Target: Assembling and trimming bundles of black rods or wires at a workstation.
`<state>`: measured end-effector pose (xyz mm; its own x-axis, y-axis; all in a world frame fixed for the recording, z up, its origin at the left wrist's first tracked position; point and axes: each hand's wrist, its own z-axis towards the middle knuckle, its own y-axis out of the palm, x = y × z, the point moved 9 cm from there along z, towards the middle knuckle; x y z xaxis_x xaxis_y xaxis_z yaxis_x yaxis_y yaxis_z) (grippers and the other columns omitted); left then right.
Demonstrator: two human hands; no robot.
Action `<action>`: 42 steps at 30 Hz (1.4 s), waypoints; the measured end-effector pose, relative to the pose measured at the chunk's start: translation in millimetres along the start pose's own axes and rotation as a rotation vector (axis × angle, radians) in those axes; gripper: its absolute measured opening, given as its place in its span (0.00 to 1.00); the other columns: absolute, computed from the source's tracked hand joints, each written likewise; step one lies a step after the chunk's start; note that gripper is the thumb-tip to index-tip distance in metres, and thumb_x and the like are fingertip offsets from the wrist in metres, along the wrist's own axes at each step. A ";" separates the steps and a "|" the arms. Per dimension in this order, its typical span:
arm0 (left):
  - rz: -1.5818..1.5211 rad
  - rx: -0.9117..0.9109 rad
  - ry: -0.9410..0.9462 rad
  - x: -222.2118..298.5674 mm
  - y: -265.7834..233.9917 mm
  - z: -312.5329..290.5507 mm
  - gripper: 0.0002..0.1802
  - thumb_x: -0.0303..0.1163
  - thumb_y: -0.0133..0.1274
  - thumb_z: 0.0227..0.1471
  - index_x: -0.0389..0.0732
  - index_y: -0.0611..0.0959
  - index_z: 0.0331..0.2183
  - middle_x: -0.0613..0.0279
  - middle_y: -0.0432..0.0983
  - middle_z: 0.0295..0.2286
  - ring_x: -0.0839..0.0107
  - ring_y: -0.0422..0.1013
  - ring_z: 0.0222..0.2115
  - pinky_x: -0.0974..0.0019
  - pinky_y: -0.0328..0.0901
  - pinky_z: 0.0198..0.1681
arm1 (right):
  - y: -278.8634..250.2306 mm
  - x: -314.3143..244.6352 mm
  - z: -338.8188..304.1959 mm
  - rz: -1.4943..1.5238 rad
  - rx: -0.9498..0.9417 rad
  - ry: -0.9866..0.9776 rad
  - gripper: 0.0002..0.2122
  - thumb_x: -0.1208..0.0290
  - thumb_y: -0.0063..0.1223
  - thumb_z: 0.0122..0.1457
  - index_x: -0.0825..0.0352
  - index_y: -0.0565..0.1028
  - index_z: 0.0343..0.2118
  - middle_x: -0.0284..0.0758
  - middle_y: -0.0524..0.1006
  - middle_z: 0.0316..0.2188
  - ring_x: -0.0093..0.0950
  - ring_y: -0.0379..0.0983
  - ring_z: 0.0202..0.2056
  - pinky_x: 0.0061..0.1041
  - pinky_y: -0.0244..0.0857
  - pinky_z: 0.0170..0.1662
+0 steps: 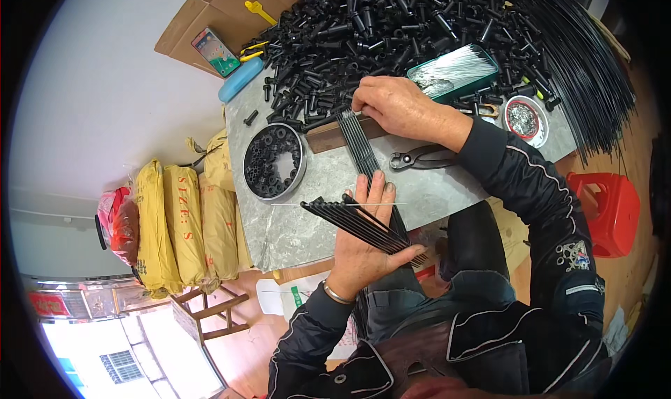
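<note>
My left hand (367, 249) holds a fan of thin black rods (346, 224) against its palm, thumb across their lower end and fingers stretched upward. A fine metal wire (283, 205) crosses the fan's upper end. Beyond those fingertips, a flat row of black rods (358, 146) lies side by side over a brown bar (328, 136) on the grey table (318, 221). At the row's far end, my right hand (398, 107) is closed in a pinch; its fingers hide what they grip. Black-handled pliers (419, 158) lie below my right wrist.
A heap of black tubular parts (412, 22) covers the back. Nearby are a green box (498, 69) of silver wires, a white dish (542, 130), a round tin (302, 168) of black rings, and long black rods (594, 77). A red stool (608, 217) stands right.
</note>
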<state>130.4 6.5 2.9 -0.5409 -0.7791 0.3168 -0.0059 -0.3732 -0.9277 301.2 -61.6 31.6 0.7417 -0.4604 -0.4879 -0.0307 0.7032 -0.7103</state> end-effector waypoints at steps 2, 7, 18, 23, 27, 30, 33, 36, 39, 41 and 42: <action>0.002 -0.003 0.000 0.8 -0.2 0.7 0.56 0.62 0.60 0.37 0.31 0.63 0.57 0.40 0.52 0.60 0.43 0.46 0.62 0.45 0.41 0.62 | 0.5 0.2 0.3 -0.027 0.009 -0.024 0.02 0.77 0.53 0.52 0.66 0.75 0.29 0.34 0.73 0.29 0.35 0.73 0.33 0.33 0.68 0.36; -0.008 0.010 -0.005 -1.0 -1.9 -0.4 0.55 0.61 0.60 0.37 0.32 0.63 0.57 0.40 0.52 0.60 0.43 0.46 0.62 0.45 0.41 0.62 | 1.1 -10.0 7.9 -0.153 -0.019 -0.128 0.02 0.74 0.54 0.52 0.64 0.74 0.27 0.32 0.74 0.29 0.35 0.73 0.31 0.33 0.68 0.33; -0.020 -0.026 -0.012 -3.6 -0.6 -0.4 0.55 0.63 0.59 0.37 0.32 0.63 0.57 0.41 0.50 0.61 0.45 0.45 0.63 0.45 0.40 0.63 | -5.2 -9.7 7.4 -0.187 -0.020 -0.212 0.03 0.78 0.53 0.50 0.64 0.77 0.27 0.32 0.71 0.27 0.32 0.70 0.33 0.30 0.63 0.40; -0.037 -0.020 -0.005 -6.3 -4.2 -2.3 0.55 0.65 0.56 0.38 0.32 0.64 0.57 0.43 0.50 0.61 0.46 0.45 0.63 0.44 0.39 0.62 | -2.1 -12.4 13.0 -0.196 -0.036 -0.221 0.03 0.80 0.55 0.48 0.64 0.76 0.26 0.31 0.71 0.26 0.32 0.69 0.32 0.29 0.61 0.38; -0.036 -0.043 0.006 -7.9 -4.5 -2.0 0.54 0.67 0.51 0.41 0.32 0.64 0.56 0.44 0.50 0.61 0.47 0.44 0.63 0.44 0.39 0.62 | -0.6 -23.0 14.8 -0.289 -0.054 -0.300 0.04 0.79 0.57 0.47 0.63 0.75 0.25 0.31 0.71 0.26 0.31 0.69 0.32 0.29 0.61 0.38; -0.073 -0.021 0.012 -7.1 -7.0 -2.8 0.53 0.66 0.52 0.41 0.32 0.64 0.56 0.45 0.50 0.61 0.47 0.44 0.63 0.45 0.39 0.63 | -1.2 -18.7 15.4 -0.221 -0.068 -0.202 0.04 0.79 0.57 0.46 0.64 0.74 0.26 0.31 0.72 0.26 0.32 0.70 0.31 0.30 0.62 0.38; -0.079 -0.016 0.030 -6.4 -6.7 -4.5 0.56 0.64 0.57 0.39 0.31 0.61 0.57 0.43 0.49 0.61 0.46 0.41 0.64 0.45 0.35 0.64 | 0.0 -14.4 19.8 -0.131 -0.091 -0.140 0.05 0.79 0.57 0.47 0.65 0.75 0.28 0.32 0.75 0.25 0.33 0.71 0.30 0.30 0.63 0.39; -0.096 -0.064 0.006 -7.8 -6.0 -3.5 0.56 0.65 0.56 0.40 0.32 0.60 0.58 0.43 0.48 0.62 0.46 0.41 0.64 0.45 0.35 0.64 | 0.7 -6.2 21.5 -0.040 -0.141 -0.073 0.06 0.78 0.58 0.48 0.65 0.76 0.31 0.32 0.77 0.25 0.32 0.73 0.30 0.29 0.63 0.39; -0.077 -0.053 -0.004 -9.9 -6.0 -3.8 0.55 0.65 0.55 0.39 0.32 0.62 0.57 0.45 0.49 0.61 0.47 0.43 0.63 0.45 0.39 0.63 | 5.6 -3.0 24.0 0.054 -0.192 0.059 0.08 0.78 0.58 0.50 0.63 0.77 0.34 0.31 0.78 0.25 0.30 0.73 0.30 0.27 0.63 0.41; -0.064 -0.058 -0.006 -9.4 -6.3 -3.6 0.55 0.65 0.55 0.39 0.32 0.63 0.57 0.46 0.49 0.61 0.48 0.44 0.63 0.45 0.41 0.63 | 6.7 0.3 23.2 0.067 -0.213 0.124 0.08 0.77 0.58 0.51 0.62 0.78 0.35 0.31 0.79 0.24 0.29 0.72 0.30 0.27 0.62 0.43; -0.068 -0.052 -0.008 -10.0 -6.8 -4.3 0.55 0.65 0.55 0.39 0.32 0.63 0.57 0.46 0.49 0.61 0.48 0.44 0.63 0.45 0.41 0.63 | 5.7 -4.3 24.4 -0.012 -0.184 0.033 0.09 0.77 0.57 0.51 0.62 0.78 0.36 0.30 0.79 0.24 0.28 0.71 0.30 0.26 0.61 0.44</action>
<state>132.3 19.0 5.3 -0.5307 -0.7569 0.3813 -0.0868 -0.3990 -0.9128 314.1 -42.4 42.1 0.7206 -0.4877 -0.4929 -0.1460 0.5881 -0.7955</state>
